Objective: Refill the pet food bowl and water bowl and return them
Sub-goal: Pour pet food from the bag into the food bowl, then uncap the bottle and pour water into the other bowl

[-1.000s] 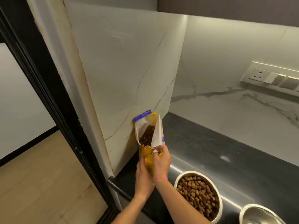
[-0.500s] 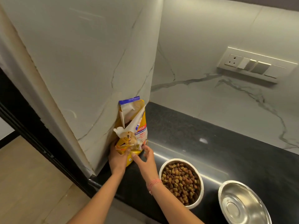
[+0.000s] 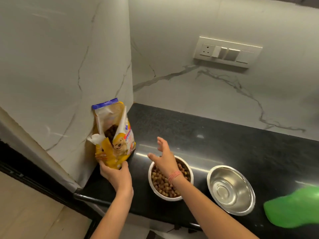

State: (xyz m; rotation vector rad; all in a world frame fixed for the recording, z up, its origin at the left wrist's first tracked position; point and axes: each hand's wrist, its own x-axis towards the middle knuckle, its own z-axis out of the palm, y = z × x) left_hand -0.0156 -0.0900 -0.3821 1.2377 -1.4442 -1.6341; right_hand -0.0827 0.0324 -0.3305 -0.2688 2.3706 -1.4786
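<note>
Two hands at work: the left hand [image 3: 116,175] grips the base of the open bag [image 3: 114,135], standing it against the wall, while the right hand [image 3: 164,156] hovers spread and empty above the food bowl [image 3: 170,178], already full of kibble. Right of it, the steel bowl [image 3: 231,188] sits dry on the counter [image 3: 224,138], so the food step looks done and next comes water for that one.

On my black stone counter [image 3: 224,135]: yellow pet-food bag [image 3: 114,144] at nine o'clock of the kibble-filled white bowl [image 3: 170,180], empty steel bowl [image 3: 231,188] at three.
</note>
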